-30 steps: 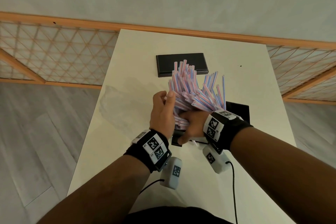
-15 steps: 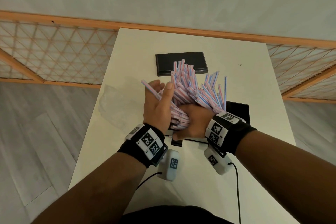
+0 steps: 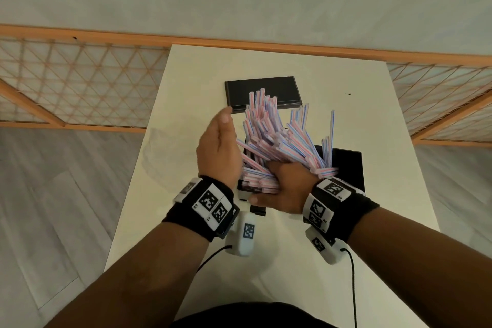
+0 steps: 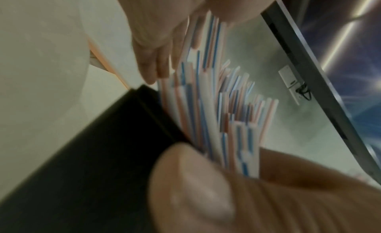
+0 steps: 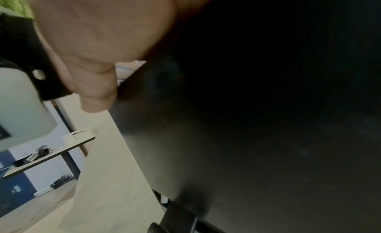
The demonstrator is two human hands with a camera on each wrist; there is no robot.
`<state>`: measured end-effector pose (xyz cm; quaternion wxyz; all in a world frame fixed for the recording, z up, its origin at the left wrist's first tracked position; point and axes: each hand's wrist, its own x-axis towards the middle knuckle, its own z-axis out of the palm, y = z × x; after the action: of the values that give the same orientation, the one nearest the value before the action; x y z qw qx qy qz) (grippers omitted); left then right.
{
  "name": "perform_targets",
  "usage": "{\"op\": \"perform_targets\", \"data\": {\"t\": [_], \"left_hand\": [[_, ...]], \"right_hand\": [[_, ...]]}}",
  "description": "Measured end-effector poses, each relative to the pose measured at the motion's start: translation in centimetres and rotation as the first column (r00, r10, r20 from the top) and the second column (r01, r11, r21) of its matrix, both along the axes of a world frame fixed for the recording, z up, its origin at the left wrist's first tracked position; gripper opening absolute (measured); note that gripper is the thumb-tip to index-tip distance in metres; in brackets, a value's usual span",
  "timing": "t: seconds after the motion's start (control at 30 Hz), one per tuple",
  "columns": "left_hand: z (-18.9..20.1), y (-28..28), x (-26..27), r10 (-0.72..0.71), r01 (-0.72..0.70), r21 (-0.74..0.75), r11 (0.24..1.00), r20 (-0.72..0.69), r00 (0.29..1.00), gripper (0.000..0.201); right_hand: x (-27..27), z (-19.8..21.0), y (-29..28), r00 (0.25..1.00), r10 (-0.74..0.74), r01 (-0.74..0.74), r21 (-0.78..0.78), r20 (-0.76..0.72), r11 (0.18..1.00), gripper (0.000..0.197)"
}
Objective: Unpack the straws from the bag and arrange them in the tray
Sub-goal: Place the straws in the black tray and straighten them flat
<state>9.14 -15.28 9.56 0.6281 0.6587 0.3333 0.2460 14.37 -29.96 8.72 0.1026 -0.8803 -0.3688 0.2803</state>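
Note:
A thick bundle of pink, blue and white striped straws (image 3: 271, 138) fans up and away from me over the white table (image 3: 372, 120). My right hand (image 3: 279, 186) grips the bundle at its base, above the near edge of a black tray (image 3: 346, 165). My left hand (image 3: 226, 125) lies flat against the bundle's left side with its fingers straight. In the left wrist view the straws (image 4: 216, 114) stand between the left fingers (image 4: 152, 68) and a blurred finger in the foreground, beside the tray (image 4: 82, 155). The right wrist view is mostly the tray's dark surface (image 5: 247, 122).
A second black tray (image 3: 263, 90) lies flat at the back middle of the table. A clear plastic bag (image 3: 159, 146) rests near the table's left edge. A wooden lattice railing (image 3: 80, 88) runs behind the table.
My left hand has straightened its fingers and slid forward along the bundle's left side. The straw that stuck out to the left is back in the bundle. The right hand keeps its grip.

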Motion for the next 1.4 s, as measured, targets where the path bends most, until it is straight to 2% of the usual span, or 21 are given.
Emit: {"op": "perform_targets", "data": {"t": [0.03,0.1,0.2,0.3,0.4,0.43,0.5,0.57,0.67,0.77,0.8,0.87,0.9,0.97,1.07,1.13,1.2,1.23,1.27,1.33,1.4], "left_hand": [[-0.3,-0.1,0.0,-0.003,0.003,0.001,1.0,-0.031,1.0,0.071],[-0.4,-0.2,0.1,0.037,-0.045,-0.115,0.992,-0.073,0.997,0.073],[-0.5,-0.3,0.2,0.037,-0.078,-0.304,0.95,-0.14,0.99,0.056],[-0.7,-1.0,0.2,-0.075,0.039,-0.209,0.977,-0.165,0.984,0.041],[-1.2,-1.7,-0.2,-0.116,0.092,-0.128,0.987,-0.188,0.975,0.04],[-1.3,-1.7,-0.3,-0.088,0.065,-0.131,0.989,-0.176,0.98,0.044],[-0.6,-1.7,-0.4,-0.041,0.002,-0.247,0.969,-0.153,0.987,0.063],[-0.1,-1.7,-0.5,-0.086,0.027,-0.326,0.945,-0.169,0.982,0.062],[0.4,-1.9,-0.6,-0.214,0.162,-0.22,0.962,-0.239,0.947,0.056],[-0.2,-1.9,-0.7,-0.169,0.128,-0.194,0.973,-0.209,0.963,0.077],[-0.3,-1.9,-0.7,-0.136,0.101,-0.18,0.978,-0.193,0.972,0.074],[-0.2,-2.0,-0.7,-0.095,0.075,-0.128,0.989,-0.153,0.984,0.05],[-0.3,-2.0,-0.7,-0.097,0.081,-0.109,0.991,-0.145,0.985,0.046],[-0.5,-2.0,-0.8,-0.108,0.093,-0.111,0.989,-0.14,0.984,0.054],[-1.0,-2.1,-0.7,-0.139,0.12,-0.127,0.985,-0.151,0.979,0.061],[-1.1,-2.0,-0.6,-0.131,0.114,-0.119,0.986,-0.141,0.981,0.055],[-1.3,-1.7,-0.6,-0.099,0.086,-0.108,0.99,-0.123,0.987,0.044],[-1.6,-1.6,-0.7,-0.082,0.069,-0.108,0.992,-0.121,0.989,0.039],[-1.7,-1.5,-0.7,-0.069,0.056,-0.109,0.992,-0.122,0.99,0.036],[-1.9,-1.5,-0.7,-0.055,0.041,-0.126,0.991,-0.114,0.992,0.031],[-1.9,-1.6,-0.6,-0.053,0.039,-0.136,0.99,-0.098,0.994,0.026]], "right_hand": [[-0.2,-0.1,-0.1,1.0,-0.008,0.007,0.019,0.017,1.0,0.067],[-0.5,0.0,-0.2,0.999,-0.043,0.041,0.058,0.027,0.997,0.068],[-0.4,0.7,-0.3,0.998,-0.058,0.055,0.096,0.027,0.994,0.064],[-0.5,2.0,-0.3,1.0,-0.029,0.028,0.108,0.007,0.994,0.061],[-1.0,3.7,-0.4,0.997,0.066,-0.068,0.069,0.029,0.995,0.055],[-1.2,4.3,-0.6,0.994,0.099,-0.101,0.063,0.039,0.993,0.051],[-1.6,5.8,-1.1,0.986,0.153,-0.159,0.09,0.068,0.983,0.044],[-2.0,6.9,-2.2,0.982,0.178,-0.183,0.101,0.059,0.978,0.035],[-2.3,7.8,-4.6,0.975,0.217,-0.213,-0.07,0.05,0.975,0.035],[-1.8,8.2,-7.1,0.958,0.269,-0.232,-0.277,0.102,0.932,0.044],[-1.5,8.7,-7.8,0.955,0.268,-0.224,-0.287,0.126,0.931,0.042],[-0.8,9.1,-8.9,0.941,0.28,-0.258,-0.133,0.191,0.957,0.032],[-0.4,9.1,-9.3,0.931,0.293,-0.287,-0.059,0.218,0.956,0.027],[0.2,8.7,-10.0,0.938,0.273,-0.297,0.084,0.215,0.951,0.021],[0.7,8.4,-10.2,0.987,0.152,-0.162,0.344,0.055,0.925,0.013],[0.6,8.7,-10.9,0.994,0.1,-0.074,0.399,-0.044,0.914,0.018],[0.2,9.5,-11.8,0.99,0.046,-0.001,0.32,-0.134,0.947,0.023],[0.1,9.7,-12.3,0.989,0.012,0.017,0.201,-0.144,0.979,0.028],[0.1,9.6,-12.5,0.994,-0.002,0.006,0.044,-0.108,0.999,0.034],[0.6,8.7,-12.9,0.999,-0.021,0.031,-0.252,0.044,0.967,0.04],[2.0,7.4,-13.3,0.976,-0.133,0.186,-0.341,0.174,0.921,0.045]]}}
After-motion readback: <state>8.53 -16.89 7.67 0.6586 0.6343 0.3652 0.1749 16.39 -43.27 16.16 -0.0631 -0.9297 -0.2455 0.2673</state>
